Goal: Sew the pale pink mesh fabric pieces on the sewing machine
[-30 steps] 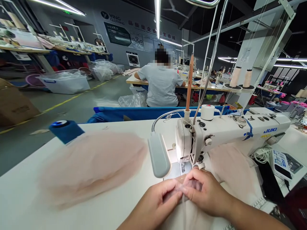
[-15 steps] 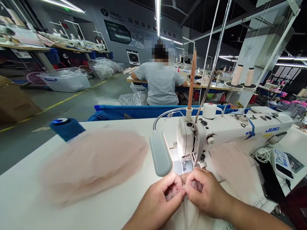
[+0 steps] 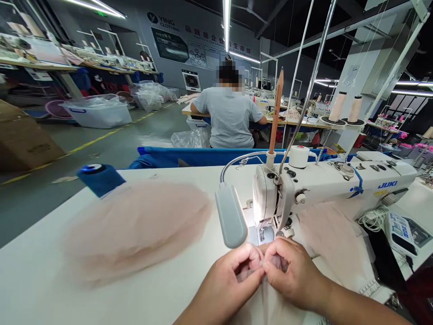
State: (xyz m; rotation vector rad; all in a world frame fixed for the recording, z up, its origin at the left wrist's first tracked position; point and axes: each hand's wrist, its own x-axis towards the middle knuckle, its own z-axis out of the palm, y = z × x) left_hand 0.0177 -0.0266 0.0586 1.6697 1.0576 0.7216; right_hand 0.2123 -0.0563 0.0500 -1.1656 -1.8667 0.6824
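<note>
Sheer pale pink fabric [image 3: 264, 293] hangs down from between my two hands, just in front of the sewing machine's needle area. My left hand [image 3: 233, 277] pinches it between thumb and curled fingers. Right against it, my right hand [image 3: 289, 271] pinches the same fabric, and the fingertips of both hands meet. Behind the hands stands the white sewing machine [image 3: 328, 176], its presser foot [image 3: 266, 228] lit by a lamp. The grey lamp head [image 3: 231, 216] is close above my left hand. The part of the fabric inside my fingers is hidden.
A heap of sheer pink fabric [image 3: 135, 230] covers the table's left side. More pink fabric [image 3: 333, 234] lies right of the machine, beside a black phone [image 3: 385, 257] and a white control box [image 3: 401, 230]. A blue thread cone [image 3: 100, 179] lies at the far edge. A person [image 3: 230, 113] sits ahead.
The whole view has shifted slightly to the right. Both hands keep their pinch on the fabric, with hardly any movement relative to the machine.
</note>
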